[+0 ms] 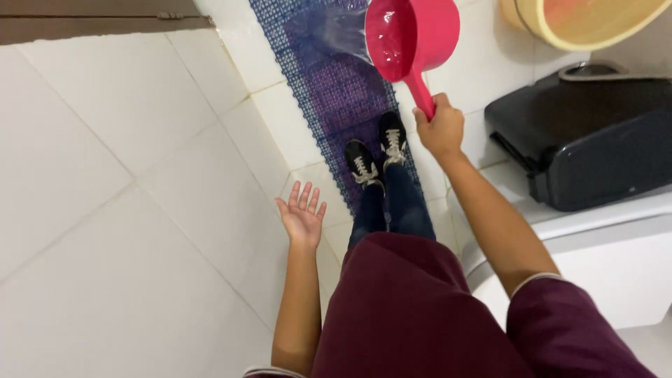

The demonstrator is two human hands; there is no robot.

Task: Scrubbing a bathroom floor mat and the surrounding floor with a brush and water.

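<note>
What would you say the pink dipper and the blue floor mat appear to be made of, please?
The pink dipper, held by its handle in the right hand, looks like moulded plastic: uniform colour, glossy sheen, translucent bowl. The blue mat seems to be soft plastic or rubber, judging by its open lattice pattern, though the exact material cannot be told.

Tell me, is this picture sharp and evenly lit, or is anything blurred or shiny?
Head view: mostly sharp and evenly lit, with soft shadows; the water leaving the pink scoop in the right hand is motion-blurred; the scoop's wet inside glints; the white tiles show mild sheen; the open left hand is clear; wide-lens stretch at edges.
</note>
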